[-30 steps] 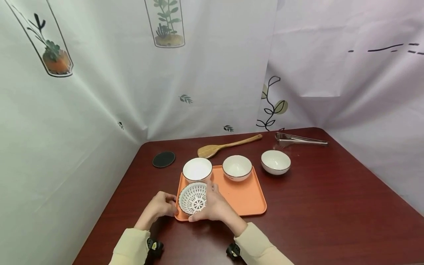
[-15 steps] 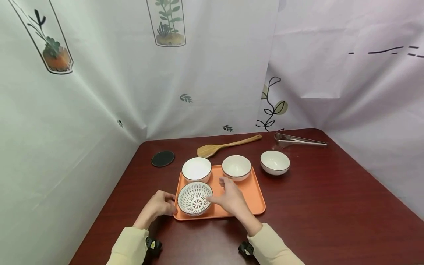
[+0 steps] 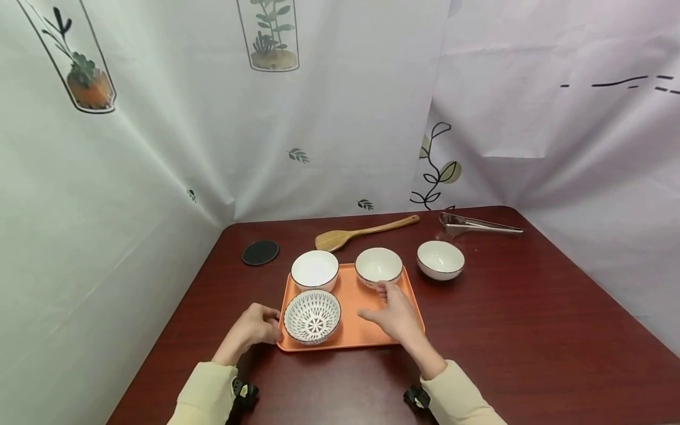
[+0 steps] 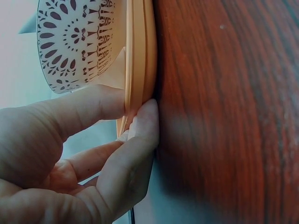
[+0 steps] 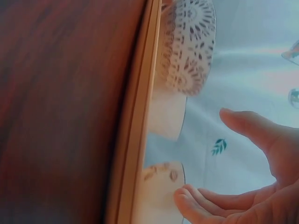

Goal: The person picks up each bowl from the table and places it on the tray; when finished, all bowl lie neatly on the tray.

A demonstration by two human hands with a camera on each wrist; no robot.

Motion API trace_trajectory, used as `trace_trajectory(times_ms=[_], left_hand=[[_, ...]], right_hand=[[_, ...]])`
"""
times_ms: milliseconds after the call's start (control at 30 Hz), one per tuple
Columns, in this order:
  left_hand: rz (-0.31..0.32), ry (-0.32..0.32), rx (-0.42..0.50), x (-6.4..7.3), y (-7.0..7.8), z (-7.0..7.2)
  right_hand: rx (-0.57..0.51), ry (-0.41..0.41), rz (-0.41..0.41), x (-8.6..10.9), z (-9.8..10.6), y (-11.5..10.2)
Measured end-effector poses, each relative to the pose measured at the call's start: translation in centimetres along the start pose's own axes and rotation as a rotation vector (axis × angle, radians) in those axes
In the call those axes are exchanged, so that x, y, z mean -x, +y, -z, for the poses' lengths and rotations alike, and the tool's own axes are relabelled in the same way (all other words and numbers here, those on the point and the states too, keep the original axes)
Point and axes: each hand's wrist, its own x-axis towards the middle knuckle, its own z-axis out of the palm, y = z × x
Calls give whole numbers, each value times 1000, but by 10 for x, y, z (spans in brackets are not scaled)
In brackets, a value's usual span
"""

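Note:
My left hand (image 3: 256, 326) pinches the left front corner of the orange tray (image 3: 353, 337); in the left wrist view the thumb (image 4: 93, 102) lies at the rim and a finger reaches to its underside. A patterned bowl (image 3: 312, 317) stands on the tray's front left, beside that hand. Behind it stands a white bowl (image 3: 316, 270), with another white bowl (image 3: 379, 265) at the tray's back right. Over the right part of the tray is my right hand (image 3: 394, 313), thumb and fingers spread apart, holding nothing. Its fingertips overlap the back right bowl's lower edge; whether they touch cannot be told.
A third white bowl (image 3: 440, 260) stands on the dark red table (image 3: 510, 330), right of the tray. Behind lie a wooden spatula (image 3: 366, 232) and metal tongs (image 3: 480, 224). A black round coaster (image 3: 260, 252) sits at the back left. Printed cloth (image 3: 340, 106) closes off the back.
My right hand has let go of the patterned bowl and moved right, across the tray. The bowl stays at the front left. My left hand keeps its hold at the tray corner.

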Motion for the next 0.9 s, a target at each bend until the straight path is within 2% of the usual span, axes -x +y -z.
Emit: trace_trajectory(times_ms=[567, 733, 900], left_hand=[[-3, -2, 4, 1, 1, -1], [15, 9, 1, 2, 1, -1], [24, 13, 2, 3, 2, -1]], right_hand=[[109, 81, -61, -15, 49, 22], [174, 112, -73, -20, 63, 31], [227, 122, -118, -29, 75, 39]])
